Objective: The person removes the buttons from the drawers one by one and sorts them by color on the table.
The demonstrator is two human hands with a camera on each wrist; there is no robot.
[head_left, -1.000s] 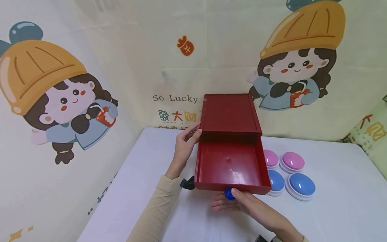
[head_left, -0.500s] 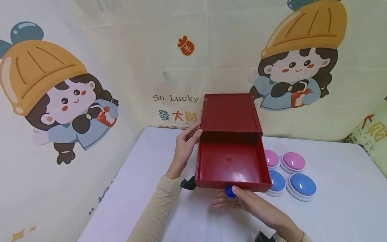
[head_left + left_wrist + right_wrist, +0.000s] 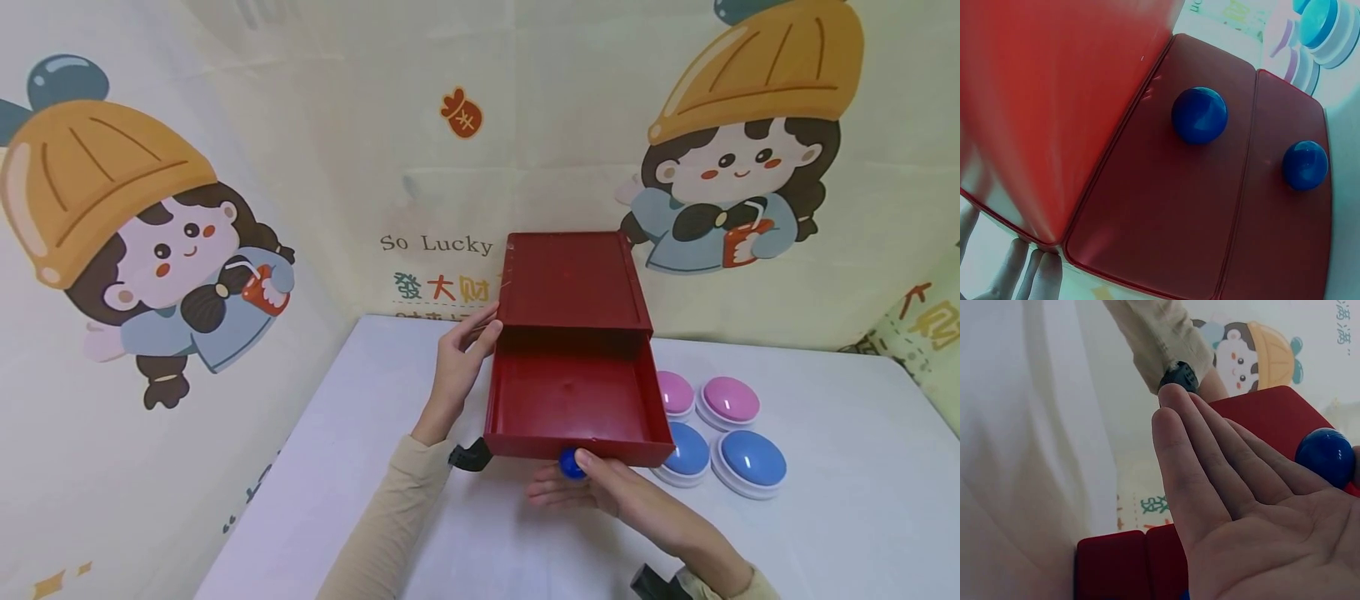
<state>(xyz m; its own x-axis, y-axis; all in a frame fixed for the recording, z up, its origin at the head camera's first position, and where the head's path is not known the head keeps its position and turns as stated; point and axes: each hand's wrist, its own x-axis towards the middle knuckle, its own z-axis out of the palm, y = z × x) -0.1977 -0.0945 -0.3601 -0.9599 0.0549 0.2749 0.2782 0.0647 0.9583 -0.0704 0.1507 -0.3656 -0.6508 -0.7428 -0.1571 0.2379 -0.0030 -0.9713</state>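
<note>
A dark red drawer cabinet (image 3: pixel 573 279) stands at the back of the table, its top drawer (image 3: pixel 517 447) pulled out and bare inside. Two lower drawer fronts (image 3: pixel 1147 231) are closed, each with a blue knob (image 3: pixel 1200 115). My left hand (image 3: pixel 459 362) rests against the cabinet's left side, fingers straight and thumb near the front corner. At the drawer's front, my right hand (image 3: pixel 611 490) touches the round blue knob (image 3: pixel 572 463) with its thumb. Its other fingers stretch out straight under the drawer, palm showing in the right wrist view.
Right of the cabinet sit pink push buttons (image 3: pixel 731 398) and blue push buttons (image 3: pixel 753 457) on white bases; the drawer partly covers the left ones. A printed cloth wall (image 3: pixel 420 183) rises close behind. A white cloth covers the table (image 3: pixel 847 533).
The top drawer has slid a little further into the cabinet, away from me. My right hand has moved along with its knob. The left hand stays in place on the cabinet's side.
</note>
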